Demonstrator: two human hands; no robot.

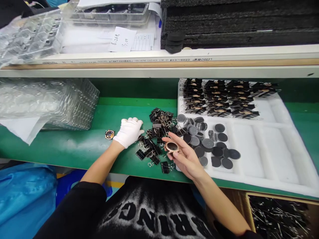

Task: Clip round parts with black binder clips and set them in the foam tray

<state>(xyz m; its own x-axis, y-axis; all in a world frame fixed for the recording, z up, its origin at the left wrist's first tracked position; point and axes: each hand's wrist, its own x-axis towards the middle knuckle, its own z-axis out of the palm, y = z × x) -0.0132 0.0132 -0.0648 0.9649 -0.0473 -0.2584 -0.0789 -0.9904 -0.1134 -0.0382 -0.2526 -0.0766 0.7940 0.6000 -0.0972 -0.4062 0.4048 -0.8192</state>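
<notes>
My right hand (188,159) is bare and grips a round rose-gold watch case (171,146) by its rim, its dark face turned up. It hovers at the right side of a heap of black binder clips (163,121). In a white glove, my left hand (129,132) rests by the left side of that heap, fingers curled in and thumb pointing right. Its fingertips are hidden, so what they hold, if anything, does not show. Just left of the glove, another watch case (109,134) lies on the green bench (87,146). A single binder clip (165,167) sits near the bench edge.
A white foam tray (269,139) on the right carries rows of clipped watch cases (219,98) and loose dark discs (207,143). Stacked clear plastic trays (50,99) stand left. A shelf (149,63) crosses above. A box of clips (279,215) is below right.
</notes>
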